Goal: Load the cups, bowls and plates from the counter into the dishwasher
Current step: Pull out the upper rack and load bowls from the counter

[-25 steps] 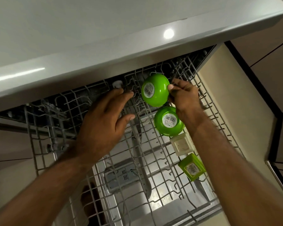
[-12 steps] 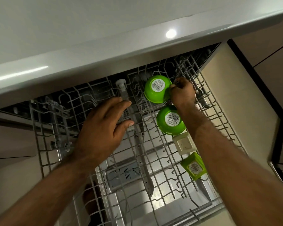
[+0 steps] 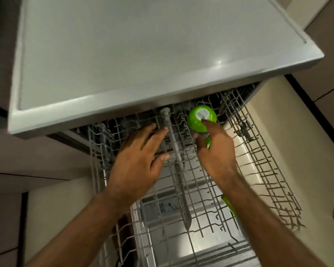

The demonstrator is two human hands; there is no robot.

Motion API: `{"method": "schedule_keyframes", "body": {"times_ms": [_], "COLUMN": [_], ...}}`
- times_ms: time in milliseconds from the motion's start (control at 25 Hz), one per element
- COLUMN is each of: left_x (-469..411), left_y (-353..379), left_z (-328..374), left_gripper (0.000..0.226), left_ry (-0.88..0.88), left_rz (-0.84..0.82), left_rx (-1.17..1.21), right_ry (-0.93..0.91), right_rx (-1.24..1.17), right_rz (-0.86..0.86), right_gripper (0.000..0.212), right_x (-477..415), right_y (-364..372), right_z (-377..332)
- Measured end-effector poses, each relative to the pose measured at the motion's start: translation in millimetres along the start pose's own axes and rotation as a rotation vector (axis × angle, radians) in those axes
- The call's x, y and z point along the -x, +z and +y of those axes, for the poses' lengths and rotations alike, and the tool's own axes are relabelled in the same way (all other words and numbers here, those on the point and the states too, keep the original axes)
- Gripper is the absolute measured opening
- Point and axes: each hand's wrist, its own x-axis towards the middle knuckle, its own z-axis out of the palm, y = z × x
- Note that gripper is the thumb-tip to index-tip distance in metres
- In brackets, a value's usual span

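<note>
Green bowl [image 3: 195, 120] sat upturned at the back of the dishwasher rack [image 3: 268, 160]. Right hand [image 3: 217, 151] touched it with a straight forefinger, gripping nothing. Left hand [image 3: 139, 157] flat, fingers straight, over the wires. Loading looked partly done; remaining dishes unseen.

We see two bare hands and forearms. The left hand [image 3: 137, 160] shows at centre frame, and the left forearm [image 3: 81, 224] enters from the lower left. The right hand [image 3: 217, 151] shows just right of centre, and the right forearm [image 3: 274, 224] enters from the lower right. Short nails show on the left thumb and one fingertip.
</note>
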Motion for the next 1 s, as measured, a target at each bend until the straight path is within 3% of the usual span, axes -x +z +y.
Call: {"method": "schedule_keyframes", "body": {"times_ms": [80,280,520,800,1000], "left_x": [14,42,66,51,3], "left_y": [-23,-95,-190,-286,-326], "left_z": [1,0,-33,-152,-274], "left_gripper": [0.062,0.060,0.055,0.060,0.073], "left_ry": [-0.019,-0.062,-0.149,-0.267,-0.398], "left_rz": [0.028,0.144,0.330,0.451,0.393], "left_rx": [0.002,0.010,0.004,-0.120,-0.207], "right_ry": [-0.118,-0.322,-0.550,-0.670,-0.737], "right_rx": [0.017,-0.027,-0.122,-0.098,-0.008], "right_rz": [0.000,0.090,0.040,-0.080,-0.100], "right_gripper": [0.026,0.027,0.028,0.035,0.041], "right_x": [25,59,62,26,-54], "right_y": [-10,-33,-24,50,142], "right_z": [-29,-109,-223,-356,-444]}}
